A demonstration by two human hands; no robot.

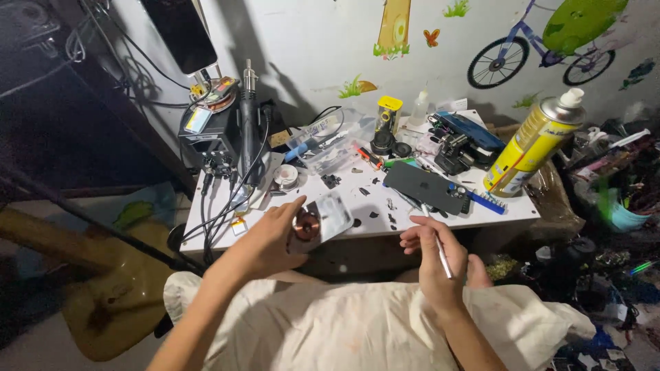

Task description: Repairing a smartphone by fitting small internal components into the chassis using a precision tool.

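a: nearest the lens is the cream cloth (344, 330) over the lap, with both forearms stretched across it toward the small white table (371, 223).

b: and the hands?

a: the left hand (265, 240) is wrapped around a pale rectangular phone back panel with a round copper coil (317, 221), thumb on top, fingers beneath, held just over the table's near edge. the right hand (430, 257) is pinched shut on a thin silver metal tool (442, 255), tip pointing up toward the panel but apart from it.

b: how should that be handled well?

a: i'd judge the panel wants a steady, level grip, maybe braced on the table edge, and the tool laid shallow so it doesn't gouge the coil. the dark flat phone body (425, 187) lies further back, beside the yellow spray can (536, 144); keep elbows clear of it.
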